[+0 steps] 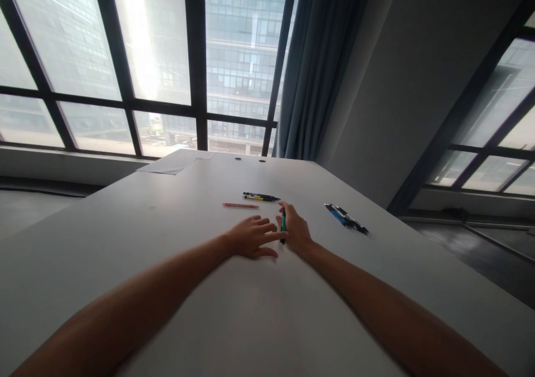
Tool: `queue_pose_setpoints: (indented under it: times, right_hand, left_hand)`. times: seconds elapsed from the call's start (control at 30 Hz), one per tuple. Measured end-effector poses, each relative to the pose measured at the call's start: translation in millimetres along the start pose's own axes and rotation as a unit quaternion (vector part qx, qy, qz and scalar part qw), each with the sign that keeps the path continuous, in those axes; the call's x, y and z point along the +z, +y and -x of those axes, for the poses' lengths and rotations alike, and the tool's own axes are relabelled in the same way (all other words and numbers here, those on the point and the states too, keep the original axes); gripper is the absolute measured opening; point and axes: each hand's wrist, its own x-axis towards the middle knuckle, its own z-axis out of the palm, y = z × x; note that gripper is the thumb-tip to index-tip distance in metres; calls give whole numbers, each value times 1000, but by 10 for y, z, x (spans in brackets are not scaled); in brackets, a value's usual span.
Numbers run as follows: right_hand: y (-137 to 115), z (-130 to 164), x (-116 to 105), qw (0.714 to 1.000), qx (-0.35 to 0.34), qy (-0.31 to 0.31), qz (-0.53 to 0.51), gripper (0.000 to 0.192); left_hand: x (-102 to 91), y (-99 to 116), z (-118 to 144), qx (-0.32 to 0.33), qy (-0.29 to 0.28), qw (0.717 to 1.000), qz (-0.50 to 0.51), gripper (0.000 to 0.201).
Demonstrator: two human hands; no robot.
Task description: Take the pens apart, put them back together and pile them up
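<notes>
Pen with a slim green-and-black barrel: state its location, with the salmon-pink pencil as reference.

— Right of the pencil and nearer the person, in the bare right hand. Thumb and fingers are closed on the barrel. Whether it stands upright or points away cannot be determined.

— And the bare left hand?

— Just on the near side of the pencil, palm down, thumb and fingers spread, gripping nothing visible. One extended finger overlaps the pen's lower end; contact cannot be confirmed.

— Other items on the smooth white worktop?

— Two slim pens, one black and one yellow-and-black, side by side just beyond the pencil, slightly right. A loose bundle of black, blue and white pens lies well to the pencil's right, a little nearer.

— Progress?

— Partial, in my judgement. The bundle and the pair are grouped; the pencil lies singly. The green-and-black pen is in hand, its setting-down outstanding. Whether the pencil and pair need further handling is not established.
</notes>
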Motion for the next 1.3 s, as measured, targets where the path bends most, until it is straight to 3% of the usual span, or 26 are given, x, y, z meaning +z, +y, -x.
queue_pose_setpoints:
  times: [0.3,0.5,0.7,0.83,1.0,1.07,1.17,1.3]
  right_hand:
    - [-92,23,-25,999,-37,-27,-20,50]
    - [13,-23,-3,991,-40,-37,-125,54]
    - [46,-64,16,934,56,-66,-347,46]
    - [42,-114,27,917,97,-40,-385,44]
    - [396,-286,-98,960,102,55,-255,55]
    - [665,-346,-184,983,92,69,-140,43]
    - [1056,-381,-276,997,56,34,47,25]
    - [1347,-371,-278,980,90,-34,176,33]
  left_hand:
    - [16,11,-11,18,18,1000,-10,33]
    - [46,-9,-3,-5,15,1000,3,32]
    - [57,-46,13,-39,-12,999,11,49]
    - [70,-50,22,-54,-4,998,20,53]
    - [97,-63,34,-119,22,992,31,39]
    - [107,-70,36,-141,24,989,30,31]
    - [117,-68,34,-165,22,986,25,25]
    - [110,-60,21,-192,15,981,20,21]
